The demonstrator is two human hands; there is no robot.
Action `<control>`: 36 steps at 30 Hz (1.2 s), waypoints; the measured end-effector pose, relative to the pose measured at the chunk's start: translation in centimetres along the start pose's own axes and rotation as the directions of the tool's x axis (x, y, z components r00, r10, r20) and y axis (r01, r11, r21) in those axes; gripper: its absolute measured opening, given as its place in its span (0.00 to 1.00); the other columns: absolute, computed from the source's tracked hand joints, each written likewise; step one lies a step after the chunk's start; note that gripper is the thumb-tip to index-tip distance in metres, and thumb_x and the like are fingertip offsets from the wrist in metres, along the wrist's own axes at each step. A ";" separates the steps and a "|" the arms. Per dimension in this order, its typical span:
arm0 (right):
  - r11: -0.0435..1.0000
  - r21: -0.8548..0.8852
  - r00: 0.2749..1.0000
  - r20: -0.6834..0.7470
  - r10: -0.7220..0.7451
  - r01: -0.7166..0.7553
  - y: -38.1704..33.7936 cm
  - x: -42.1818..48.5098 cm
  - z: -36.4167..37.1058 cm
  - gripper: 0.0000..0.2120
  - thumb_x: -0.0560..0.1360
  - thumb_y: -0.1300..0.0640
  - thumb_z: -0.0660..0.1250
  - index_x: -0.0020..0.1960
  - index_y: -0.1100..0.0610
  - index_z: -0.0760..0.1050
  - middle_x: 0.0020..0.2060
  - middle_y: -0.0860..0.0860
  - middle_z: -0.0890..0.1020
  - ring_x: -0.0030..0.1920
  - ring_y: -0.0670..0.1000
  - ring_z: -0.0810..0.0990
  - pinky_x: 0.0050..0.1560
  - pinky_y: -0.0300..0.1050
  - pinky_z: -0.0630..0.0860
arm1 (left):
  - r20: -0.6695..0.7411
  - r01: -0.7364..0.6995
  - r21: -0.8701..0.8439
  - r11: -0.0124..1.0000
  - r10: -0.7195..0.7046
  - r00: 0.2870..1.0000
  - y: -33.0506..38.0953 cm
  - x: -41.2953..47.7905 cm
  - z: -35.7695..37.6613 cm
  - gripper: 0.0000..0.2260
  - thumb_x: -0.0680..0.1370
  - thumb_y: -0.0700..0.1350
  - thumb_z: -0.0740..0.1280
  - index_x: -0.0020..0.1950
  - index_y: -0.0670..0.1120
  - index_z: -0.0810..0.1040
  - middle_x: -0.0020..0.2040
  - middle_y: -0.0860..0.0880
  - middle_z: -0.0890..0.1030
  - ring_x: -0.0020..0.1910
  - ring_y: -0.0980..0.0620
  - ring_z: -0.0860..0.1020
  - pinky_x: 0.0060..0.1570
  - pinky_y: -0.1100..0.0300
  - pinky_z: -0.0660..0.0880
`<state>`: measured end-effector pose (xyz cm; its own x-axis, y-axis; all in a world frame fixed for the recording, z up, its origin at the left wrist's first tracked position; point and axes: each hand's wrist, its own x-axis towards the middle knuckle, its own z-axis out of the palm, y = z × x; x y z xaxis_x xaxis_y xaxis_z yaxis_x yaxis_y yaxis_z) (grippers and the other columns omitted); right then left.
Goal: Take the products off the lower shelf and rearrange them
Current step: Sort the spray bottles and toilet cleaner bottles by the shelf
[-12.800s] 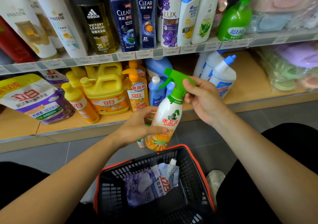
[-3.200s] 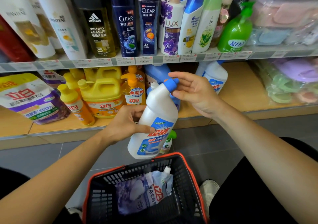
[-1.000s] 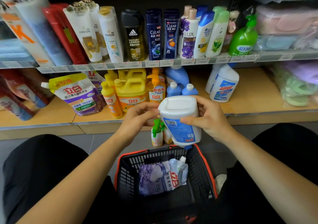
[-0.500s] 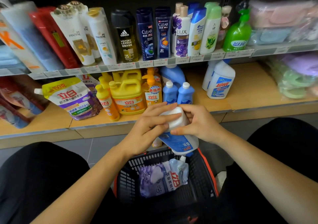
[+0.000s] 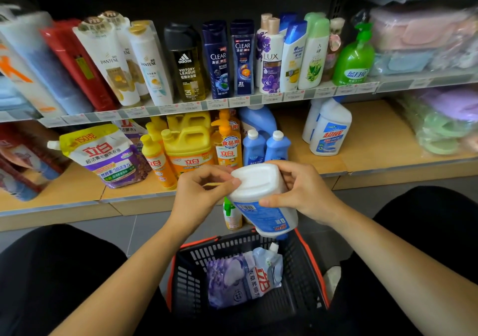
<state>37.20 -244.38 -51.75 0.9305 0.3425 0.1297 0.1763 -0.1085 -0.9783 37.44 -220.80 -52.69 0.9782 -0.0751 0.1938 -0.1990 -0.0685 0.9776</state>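
Observation:
I hold a white cleaner bottle [image 5: 261,196] with a blue label upside down, its base up and its blue cap pointing into the black basket [image 5: 305,281]. My right hand [image 5: 302,193] grips its side. My left hand [image 5: 201,193] pinches at the edge of its base. A purple refill pouch [image 5: 240,279] lies in the basket. On the lower shelf [image 5: 372,144] stand yellow detergent jugs [image 5: 188,147], two small blue bottles [image 5: 266,147], two more white cleaner bottles [image 5: 328,129] and a yellow-purple pouch [image 5: 101,154].
A green-topped spray bottle [image 5: 231,215] stands on the floor behind the basket, partly hidden by the held bottle. The upper shelf carries shampoo bottles [image 5: 240,59] and a green pump bottle [image 5: 354,59]. Bagged soft goods [image 5: 445,126] fill the right. My knees flank the basket.
The white bottle was turned upside down over the basket. Half a second ago my left hand lay over its base; now it pinches the base edge and the bottle sits slightly higher.

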 end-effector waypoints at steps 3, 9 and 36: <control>1.000 -0.003 1.000 -0.007 -0.016 0.016 0.0 -0.1 -0.1 0.29 0.64 0.64 0.82 0.60 0.48 0.79 0.56 0.48 0.85 0.58 0.49 0.83 0.57 0.45 0.80 | 0.000 0.142 -0.129 0.981 -0.143 0.990 -0.4 0.4 -0.1 0.05 0.70 0.47 0.77 0.44 0.50 0.85 0.43 0.50 0.85 0.41 0.53 0.83 0.41 0.61 0.79; 0.999 0.002 0.996 -0.074 -0.043 0.043 -0.3 0.0 -0.4 0.28 0.63 0.57 0.81 0.61 0.51 0.79 0.57 0.48 0.84 0.59 0.49 0.83 0.57 0.50 0.81 | 0.077 0.181 -0.154 0.971 -0.170 0.982 -1.2 0.3 0.2 0.10 0.81 0.41 0.67 0.59 0.50 0.85 0.57 0.50 0.86 0.55 0.53 0.83 0.52 0.59 0.80; 0.921 0.377 0.906 -0.417 0.073 0.100 -0.1 1.1 -3.3 0.20 0.67 0.56 0.78 0.57 0.58 0.81 0.51 0.55 0.86 0.54 0.54 0.85 0.43 0.43 0.81 | 0.446 0.268 0.327 0.907 -0.397 0.802 -6.7 -0.7 1.5 0.26 0.76 0.52 0.75 0.73 0.55 0.73 0.64 0.57 0.81 0.65 0.55 0.79 0.66 0.53 0.75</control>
<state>39.27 -247.05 -51.00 0.9897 -0.0865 0.1137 0.1340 0.2863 -0.9487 37.98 -221.74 -59.51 0.8369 -0.4764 -0.2695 0.0617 -0.4071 0.9113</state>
